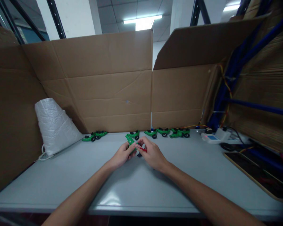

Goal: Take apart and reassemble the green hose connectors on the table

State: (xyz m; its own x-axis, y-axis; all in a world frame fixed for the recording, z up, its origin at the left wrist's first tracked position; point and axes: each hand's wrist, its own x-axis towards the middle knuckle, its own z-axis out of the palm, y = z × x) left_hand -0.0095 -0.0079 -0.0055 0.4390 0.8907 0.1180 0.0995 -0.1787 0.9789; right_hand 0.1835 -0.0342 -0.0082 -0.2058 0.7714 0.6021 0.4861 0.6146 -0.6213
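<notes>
In the head view, my left hand (pixel 119 156) is closed around a green toy car (pixel 130 140), held tilted above the table. My right hand (pixel 155 156) meets it from the other side, with thumb and fingers pinched on a thin red piece (pixel 142 148). The exact kind of that red piece is too small to tell. A small dark part (pixel 139 155) shows just below the fingers; whether it belongs to the car I cannot tell. My fingers hide much of the held car.
Several green toy cars with black wheels, such as one car (pixel 163 131), line the back of the white table (pixel 85 179). A white padded bag (pixel 55 127) stands left. Cardboard walls (pixel 108 91) enclose the back and sides. A power strip (pixel 212 138) and a dark board (pixel 254 175) lie right.
</notes>
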